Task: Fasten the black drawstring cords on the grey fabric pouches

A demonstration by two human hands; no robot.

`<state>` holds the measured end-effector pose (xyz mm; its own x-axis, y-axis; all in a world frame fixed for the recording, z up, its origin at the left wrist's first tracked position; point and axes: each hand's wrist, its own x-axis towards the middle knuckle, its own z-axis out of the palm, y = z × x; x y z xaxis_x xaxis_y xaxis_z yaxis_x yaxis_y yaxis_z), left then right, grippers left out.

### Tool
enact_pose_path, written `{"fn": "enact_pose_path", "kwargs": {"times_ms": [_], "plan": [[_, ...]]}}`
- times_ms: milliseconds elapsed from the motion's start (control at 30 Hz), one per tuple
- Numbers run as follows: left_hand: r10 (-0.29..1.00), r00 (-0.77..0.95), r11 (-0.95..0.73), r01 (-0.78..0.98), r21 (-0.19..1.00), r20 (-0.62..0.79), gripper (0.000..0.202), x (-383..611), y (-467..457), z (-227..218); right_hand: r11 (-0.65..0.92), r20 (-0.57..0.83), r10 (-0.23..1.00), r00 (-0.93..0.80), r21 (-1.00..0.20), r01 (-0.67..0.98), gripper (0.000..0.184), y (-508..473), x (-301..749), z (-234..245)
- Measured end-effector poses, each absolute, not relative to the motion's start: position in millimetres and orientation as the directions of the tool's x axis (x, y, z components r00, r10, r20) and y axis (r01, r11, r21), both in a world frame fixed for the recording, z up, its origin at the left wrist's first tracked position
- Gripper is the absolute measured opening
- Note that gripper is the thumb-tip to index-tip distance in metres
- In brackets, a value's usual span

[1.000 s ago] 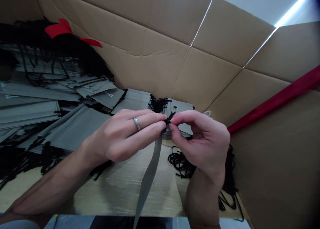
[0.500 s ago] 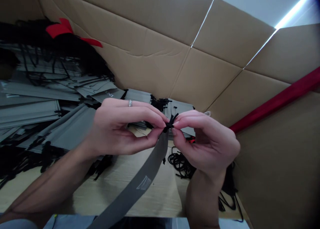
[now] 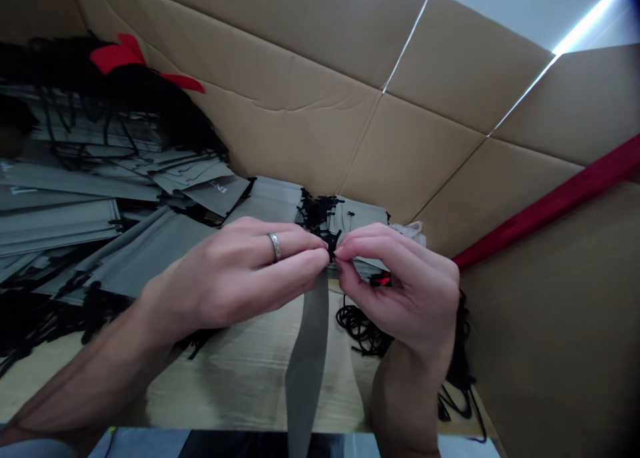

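Fingertips point(image 3: 320, 259) closed, the left hand point(image 3: 225, 275) and right hand point(image 3: 410, 281) are pinching a black cord point(image 3: 332, 243) between them, apparently to steady it, while grey fabric point(image 3: 307, 358) is hanging below.

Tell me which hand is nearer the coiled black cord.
Right. The right hand partly overlaps the cord in view; the left hand is farther off, left of it.

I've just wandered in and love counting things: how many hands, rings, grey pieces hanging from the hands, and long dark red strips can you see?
Hands: 2 (left hand, right hand)
Silver ring: 1
Hanging grey piece: 1
Long dark red strip: 1
Total: 5
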<state>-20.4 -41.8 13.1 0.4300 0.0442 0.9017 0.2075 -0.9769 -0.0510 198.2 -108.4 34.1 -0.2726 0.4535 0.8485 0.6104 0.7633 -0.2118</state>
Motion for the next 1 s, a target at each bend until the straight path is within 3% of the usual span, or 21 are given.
{"fn": "enact_pose_path", "kwargs": {"times_ms": [167, 367, 600, 733, 1000], "plan": [[0.018, 0.329, -0.991, 0.133, -0.027, 0.944, 0.012, -13.1, -39.0, 20.8, 0.795, 0.888, 0.415, -0.198, -0.248, 0.553, 0.028, -107.0, 193.6, 32.1], [0.138, 0.256, -0.985, -0.069, 0.161, 0.957, 0.017, -7.1, -31.7, 24.6, 0.851, 0.943, 0.313, -0.111, -0.226, 0.474, 0.028, -102.5, 188.5, 29.7], [0.242, 0.258, -0.909, -0.277, 0.312, 0.935, 0.020, -1.1, -24.3, 22.1, 0.833, 0.927, 0.366, -0.084, -0.287, 0.473, 0.025, -103.9, 188.1, 31.4], [0.201, 0.254, -0.937, -0.230, 0.261, 0.946, 0.017, -1.0, -23.8, 23.3, 0.819, 0.920, 0.388, -0.057, -0.316, 0.478, 0.021, -104.3, 187.4, 31.2], [-0.063, 0.301, -0.972, 0.199, -0.127, 0.951, 0.021, -6.7, -34.5, 11.6, 0.738, 0.893, 0.448, -0.047, -0.340, 0.583, 0.022, -110.2, 188.2, 31.7]]}}
